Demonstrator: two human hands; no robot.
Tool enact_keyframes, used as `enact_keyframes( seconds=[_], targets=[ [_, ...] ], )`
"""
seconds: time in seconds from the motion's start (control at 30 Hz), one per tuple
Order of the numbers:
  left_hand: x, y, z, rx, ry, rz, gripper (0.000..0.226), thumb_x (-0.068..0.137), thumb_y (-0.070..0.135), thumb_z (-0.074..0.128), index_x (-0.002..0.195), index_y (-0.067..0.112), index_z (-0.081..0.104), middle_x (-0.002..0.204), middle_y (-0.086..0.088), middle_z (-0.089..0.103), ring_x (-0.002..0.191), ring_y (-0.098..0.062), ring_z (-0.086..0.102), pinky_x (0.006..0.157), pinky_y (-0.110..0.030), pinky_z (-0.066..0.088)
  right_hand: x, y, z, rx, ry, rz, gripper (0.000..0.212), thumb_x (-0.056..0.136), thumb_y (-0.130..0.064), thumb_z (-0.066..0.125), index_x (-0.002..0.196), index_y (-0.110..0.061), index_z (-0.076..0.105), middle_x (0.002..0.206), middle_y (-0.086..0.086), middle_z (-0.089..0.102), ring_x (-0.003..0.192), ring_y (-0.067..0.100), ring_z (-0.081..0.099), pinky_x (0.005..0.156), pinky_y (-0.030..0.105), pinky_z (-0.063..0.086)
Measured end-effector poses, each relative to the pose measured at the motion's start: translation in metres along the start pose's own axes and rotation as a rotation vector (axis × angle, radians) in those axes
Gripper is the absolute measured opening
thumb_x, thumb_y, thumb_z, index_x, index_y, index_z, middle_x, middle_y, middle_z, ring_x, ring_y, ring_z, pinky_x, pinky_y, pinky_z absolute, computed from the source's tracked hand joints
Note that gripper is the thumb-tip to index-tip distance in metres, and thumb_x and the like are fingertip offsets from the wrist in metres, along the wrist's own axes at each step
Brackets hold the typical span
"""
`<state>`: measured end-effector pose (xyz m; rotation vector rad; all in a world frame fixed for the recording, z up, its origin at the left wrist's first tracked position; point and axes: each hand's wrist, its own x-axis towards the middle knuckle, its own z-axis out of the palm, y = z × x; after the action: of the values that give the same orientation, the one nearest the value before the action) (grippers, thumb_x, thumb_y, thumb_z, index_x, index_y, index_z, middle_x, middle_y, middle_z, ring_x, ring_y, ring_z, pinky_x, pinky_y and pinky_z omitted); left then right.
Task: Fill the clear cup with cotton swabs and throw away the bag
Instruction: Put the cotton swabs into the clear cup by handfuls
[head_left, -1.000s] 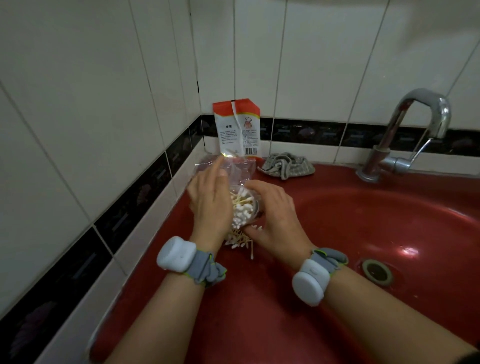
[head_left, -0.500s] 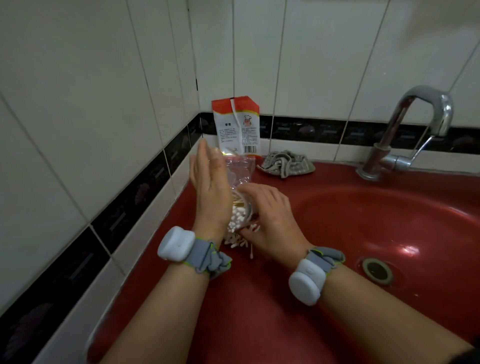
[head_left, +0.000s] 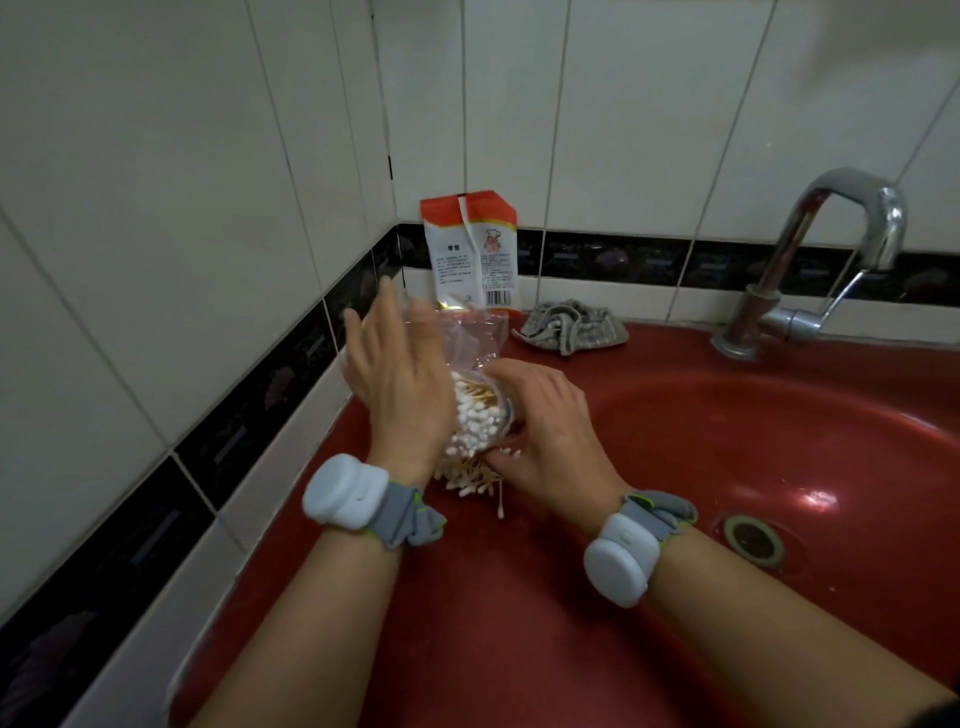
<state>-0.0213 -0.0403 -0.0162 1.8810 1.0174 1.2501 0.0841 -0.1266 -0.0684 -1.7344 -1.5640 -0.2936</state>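
Red glossy enamel forms the sink (head_left: 727, 441) and its broad rim, set into a corner of white wall tiles (head_left: 156, 208) crossed by a black border strip. A chrome tap (head_left: 810, 270) stands at the back right, and the round drain (head_left: 752, 538) lies in the basin to the right of the right forearm. In the corner an orange-and-white printed packet (head_left: 470, 249) stands upright against the wall, and a crumpled grey cloth (head_left: 571, 326) lies on the rim just beside it. Both wrists carry white sensor bands (head_left: 345, 491) with grey straps.

The clear cup (head_left: 480, 413) sits on the rim between the two hands, packed with cotton swabs (head_left: 475, 415), their white tips facing the camera. A crinkled clear plastic bag (head_left: 457, 332) rises behind the cup, near the packet's foot. More loose swabs (head_left: 470, 480) lie scattered on the red surface just in front of the cup, one stretching away toward the camera.

The left hand (head_left: 400, 374) is spread, fingers straight and pointing up, its palm turned toward the cup and bag; whether it touches them cannot be told. The right hand (head_left: 550, 421) curls its fingers round the cup's right side, holding it.
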Motion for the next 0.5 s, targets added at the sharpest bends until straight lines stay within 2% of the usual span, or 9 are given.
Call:
enact_keyframes(
  seconds=[0.07,0.13,0.2,0.23,0.3,0.37,0.43,0.5],
  targets=[
    [0.004,-0.002,-0.006,-0.093,0.089,-0.043,0.053,0.101,0.040,0.017,0.147,0.014,0.027,0.155,-0.004,0.025,0.145,-0.019,0.009,0.114,-0.025,0.003,0.001,0.002,-0.004,0.014,0.001,0.020,0.066,0.066,-0.035,0.067,0.127,-0.024,0.044,0.128,-0.007,0.051,0.119,0.013,0.039,0.095,0.030,0.027],
    [0.006,-0.009,-0.012,-0.076,0.139,-0.056,0.044,0.102,0.031,0.026,0.139,0.011,0.040,0.146,-0.008,0.039,0.138,-0.024,0.026,0.109,-0.021,0.013,0.002,0.004,-0.007,0.042,-0.001,0.060,0.067,0.066,-0.030,0.074,0.127,-0.026,0.044,0.127,-0.009,0.051,0.119,0.011,0.038,0.096,0.030,0.027],
    [0.007,-0.018,-0.017,-0.043,0.138,-0.043,0.031,0.098,0.028,0.042,0.121,0.013,0.056,0.124,-0.009,0.055,0.118,-0.025,0.047,0.106,-0.031,0.032,0.003,0.006,-0.009,0.059,0.024,0.107,0.069,0.065,-0.029,0.078,0.126,-0.026,0.045,0.126,-0.007,0.051,0.119,0.013,0.040,0.096,0.034,0.030],
    [0.008,-0.024,-0.019,-0.019,0.113,-0.037,0.021,0.093,0.026,0.049,0.108,0.016,0.061,0.109,-0.008,0.060,0.102,-0.022,0.054,0.099,-0.035,0.041,0.004,0.008,-0.010,0.061,0.040,0.131,0.070,0.065,-0.029,0.079,0.126,-0.025,0.046,0.126,-0.006,0.052,0.119,0.015,0.041,0.096,0.036,0.032],
    [0.009,-0.030,-0.023,0.056,-0.028,-0.066,0.006,0.086,0.018,0.058,0.083,0.020,0.062,0.079,0.000,0.062,0.077,-0.015,0.055,0.080,-0.030,0.047,0.005,0.011,-0.012,0.065,0.064,0.187,0.069,0.065,-0.029,0.079,0.126,-0.026,0.046,0.126,-0.007,0.052,0.118,0.017,0.042,0.096,0.039,0.034],
    [0.006,-0.033,-0.024,0.183,-0.242,-0.070,0.014,0.081,0.017,0.064,0.067,0.021,0.061,0.063,0.008,0.059,0.065,-0.011,0.056,0.065,-0.023,0.042,0.005,0.014,-0.013,0.075,0.090,0.244,0.067,0.067,-0.032,0.079,0.125,-0.028,0.046,0.122,-0.009,0.052,0.116,0.016,0.044,0.095,0.038,0.034],
    [-0.004,-0.030,-0.019,0.292,-0.443,-0.043,0.014,0.077,0.022,0.070,0.065,0.020,0.062,0.060,0.006,0.061,0.061,-0.009,0.058,0.059,-0.022,0.040,0.005,0.017,-0.013,0.090,0.116,0.292,0.066,0.068,-0.034,0.078,0.125,-0.029,0.046,0.120,-0.010,0.052,0.115,0.015,0.043,0.095,0.037,0.033],
    [-0.017,-0.027,-0.010,0.376,-0.574,0.010,0.018,0.073,0.031,0.074,0.072,0.016,0.064,0.067,0.002,0.064,0.070,-0.013,0.062,0.062,-0.025,0.044,0.004,0.019,-0.013,0.094,0.124,0.321,0.067,0.067,-0.036,0.078,0.126,-0.029,0.045,0.120,-0.011,0.052,0.115,0.015,0.043,0.098,0.039,0.034]
  ],
)
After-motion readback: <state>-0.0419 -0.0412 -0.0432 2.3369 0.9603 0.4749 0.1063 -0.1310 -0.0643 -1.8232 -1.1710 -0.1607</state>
